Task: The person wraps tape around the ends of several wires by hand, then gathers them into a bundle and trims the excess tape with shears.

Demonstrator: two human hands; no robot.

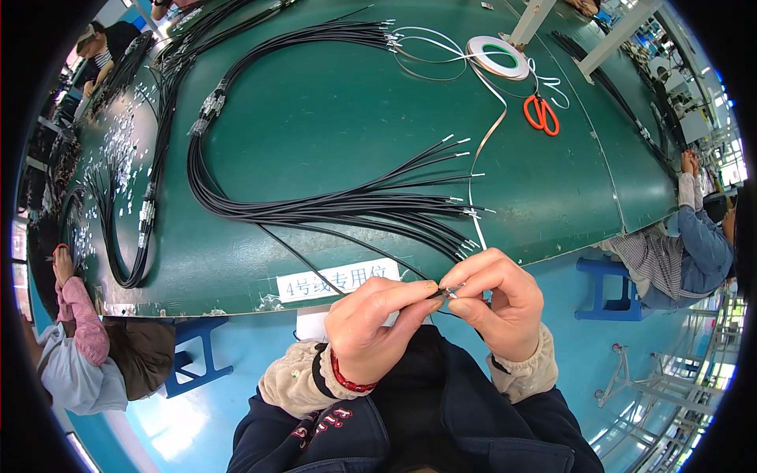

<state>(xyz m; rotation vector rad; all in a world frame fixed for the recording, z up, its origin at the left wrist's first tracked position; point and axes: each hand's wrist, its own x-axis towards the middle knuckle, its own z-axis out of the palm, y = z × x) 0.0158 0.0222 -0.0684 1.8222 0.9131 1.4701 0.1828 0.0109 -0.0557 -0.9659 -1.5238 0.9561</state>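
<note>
Just past the table's front edge, my left hand (369, 322) pinches a thin black cable (384, 251) near its end, thumb against fingertips. My right hand (506, 306) meets it fingertip to fingertip, closed on the cable's tip, where something small and shiny shows between the fingers; its exact shape is too small to tell. Beyond my hands lies a looped bundle of black cables (300, 211), their near ends fanned out with white or silvery tips (467, 249). Clear wrapping (209, 110) binds the bundle at its left bend.
On the green table (378, 106) lie a roll of white tape (479, 52), a loose tape strip (475, 185), orange-handled scissors (541, 115) and a white label (339, 280). More cable bundles (146, 209) and scattered bits lie left. Co-workers sit at both sides, near blue stools (607, 290).
</note>
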